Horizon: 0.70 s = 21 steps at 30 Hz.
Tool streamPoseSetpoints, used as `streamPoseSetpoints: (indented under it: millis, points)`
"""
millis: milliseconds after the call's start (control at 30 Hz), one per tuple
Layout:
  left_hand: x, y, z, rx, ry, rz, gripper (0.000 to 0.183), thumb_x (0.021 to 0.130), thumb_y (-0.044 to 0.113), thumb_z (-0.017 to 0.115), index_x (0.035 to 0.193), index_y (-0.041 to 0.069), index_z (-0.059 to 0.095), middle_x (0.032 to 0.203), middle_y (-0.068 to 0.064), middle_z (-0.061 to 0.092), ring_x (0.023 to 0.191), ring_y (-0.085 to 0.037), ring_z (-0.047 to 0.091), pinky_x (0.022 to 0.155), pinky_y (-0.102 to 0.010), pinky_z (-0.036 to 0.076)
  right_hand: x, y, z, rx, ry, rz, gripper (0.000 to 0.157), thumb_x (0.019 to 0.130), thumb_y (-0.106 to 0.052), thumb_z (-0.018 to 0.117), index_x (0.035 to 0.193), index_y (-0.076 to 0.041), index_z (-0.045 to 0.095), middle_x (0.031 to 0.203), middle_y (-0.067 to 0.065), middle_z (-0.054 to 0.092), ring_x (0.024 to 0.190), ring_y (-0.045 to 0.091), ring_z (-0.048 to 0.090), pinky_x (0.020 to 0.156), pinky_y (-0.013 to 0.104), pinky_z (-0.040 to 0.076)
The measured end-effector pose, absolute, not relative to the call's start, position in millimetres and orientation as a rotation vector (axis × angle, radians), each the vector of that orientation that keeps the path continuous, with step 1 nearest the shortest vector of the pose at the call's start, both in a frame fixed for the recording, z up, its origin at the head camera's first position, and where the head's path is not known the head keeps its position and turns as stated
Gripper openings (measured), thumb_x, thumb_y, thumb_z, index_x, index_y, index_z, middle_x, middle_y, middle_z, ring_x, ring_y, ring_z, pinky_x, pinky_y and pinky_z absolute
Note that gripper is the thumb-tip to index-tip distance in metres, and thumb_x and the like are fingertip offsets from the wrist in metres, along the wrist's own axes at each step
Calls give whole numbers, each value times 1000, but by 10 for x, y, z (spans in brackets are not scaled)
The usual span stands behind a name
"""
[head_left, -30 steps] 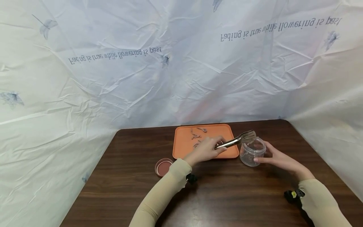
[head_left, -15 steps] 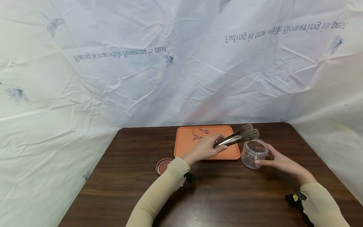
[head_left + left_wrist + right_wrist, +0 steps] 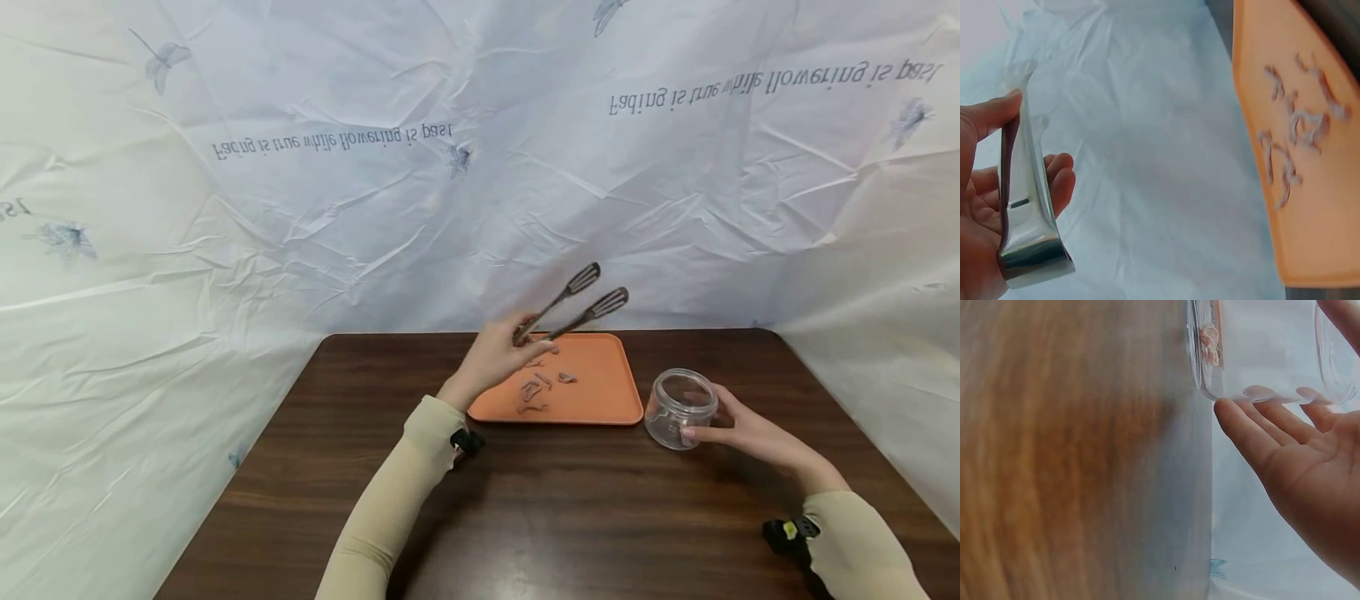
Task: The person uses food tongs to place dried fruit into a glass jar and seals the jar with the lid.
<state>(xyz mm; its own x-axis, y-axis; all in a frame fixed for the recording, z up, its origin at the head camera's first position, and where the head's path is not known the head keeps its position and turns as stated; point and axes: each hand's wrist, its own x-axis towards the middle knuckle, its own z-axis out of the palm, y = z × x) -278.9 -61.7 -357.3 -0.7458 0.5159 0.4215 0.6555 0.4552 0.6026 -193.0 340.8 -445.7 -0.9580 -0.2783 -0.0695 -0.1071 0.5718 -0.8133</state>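
Note:
My left hand (image 3: pixel 495 354) holds metal tongs (image 3: pixel 591 313) over the back left of the orange tray (image 3: pixel 603 392). The tongs' arms are spread, with slotted heads pointing up and to the right. In the left wrist view, thumb and fingers lie on either side of the tongs (image 3: pixel 1022 225), and nothing shows between their arms. Several small, curled grey-brown strips (image 3: pixel 1307 128) lie on the tray. Right of it stands a clear jar (image 3: pixel 678 421) without a lid, held at its side by my right hand (image 3: pixel 742 429). A small brownish piece (image 3: pixel 1210 344) shows inside the jar.
The dark wooden table (image 3: pixel 570 508) runs up to a white, wrinkled sheet (image 3: pixel 360 225) with printed words at the back and sides. My left forearm (image 3: pixel 405 475) crosses the left part of the table and covers most of the spot where the reddish lid lay.
My left hand has carried the tongs away from the jar's mouth, up and left over the tray, and their arms have spread. My right hand stays at the jar.

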Motion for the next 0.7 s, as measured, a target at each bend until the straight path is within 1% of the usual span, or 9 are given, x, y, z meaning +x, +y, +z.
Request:
streamPoseSetpoints:
  millis: [33, 100, 167, 233, 333, 433, 533, 567, 700]
  points:
    - [-2804, -668, -3549, -986, -2508, -1167, 59, 96, 38, 70, 145, 10, 53, 122, -9, 68, 95, -16, 71, 80, -31, 56, -1927, 3406, -4454, -324, 2614, -1331, 96, 97, -29, 70, 161, -5, 3, 156, 31, 28, 140, 57, 25, 95, 69, 39]
    - [-2831, -755, -3510, -914, -2486, -1140, 62, 96, 40, 71, 147, 11, 52, 133, -12, 64, 104, -20, 70, 86, -37, 56, -1922, 3403, -4451, -320, 2612, -1329, 95, 97, -29, 70, 161, -5, 3, 156, 31, 27, 140, 57, 25, 95, 69, 39]
    - [-2853, -831, -3493, -852, -2488, -1110, 63, 95, 42, 71, 148, 14, 51, 138, -12, 61, 109, -22, 69, 89, -40, 55, -1920, 3399, -4453, -315, 2607, -1327, 96, 97, -29, 70, 161, -6, 3, 156, 31, 27, 140, 57, 24, 94, 70, 39]
    - [-2871, -879, -3499, -817, -2496, -1083, 63, 94, 43, 71, 147, 14, 53, 135, -11, 62, 108, -23, 69, 88, -41, 55, -1916, 3401, -4459, -310, 2603, -1327, 96, 98, -30, 69, 161, -6, 2, 157, 31, 26, 140, 58, 24, 94, 70, 39]
    - [-2895, -938, -3567, -794, -2529, -1045, 59, 93, 40, 73, 142, 12, 57, 127, -9, 67, 99, -20, 69, 82, -40, 56, -1909, 3407, -4473, -308, 2598, -1329, 96, 98, -30, 69, 162, -7, 1, 157, 31, 26, 141, 58, 23, 94, 70, 39]
    - [-2918, -989, -3660, -779, -2587, -1026, 57, 93, 36, 75, 140, 9, 58, 123, -9, 68, 97, -25, 68, 79, -42, 54, -1909, 3412, -4485, -315, 2602, -1331, 96, 98, -30, 69, 161, -6, 2, 157, 30, 27, 141, 57, 24, 94, 68, 40]
    - [-2940, -1036, -3752, -748, -2667, -1005, 60, 93, 37, 75, 143, 9, 57, 129, -12, 65, 104, -30, 68, 82, -46, 55, -1914, 3413, -4487, -320, 2606, -1332, 95, 98, -30, 70, 161, -6, 3, 156, 30, 27, 140, 57, 25, 94, 67, 41]
    - [-2949, -1051, -3781, -742, -2694, -997, 60, 93, 38, 74, 143, 9, 56, 130, -12, 65, 103, -31, 68, 82, -46, 55, -1916, 3413, -4485, -319, 2608, -1331, 95, 98, -30, 70, 161, -6, 3, 156, 30, 28, 140, 56, 25, 95, 66, 41]
    - [-3010, -1113, -3882, -737, -2784, -912, 60, 95, 44, 70, 143, 11, 56, 130, -10, 65, 101, -24, 68, 80, -42, 56, -1922, 3403, -4467, -314, 2608, -1332, 95, 97, -30, 70, 161, -5, 3, 156, 31, 27, 140, 56, 26, 94, 65, 42]
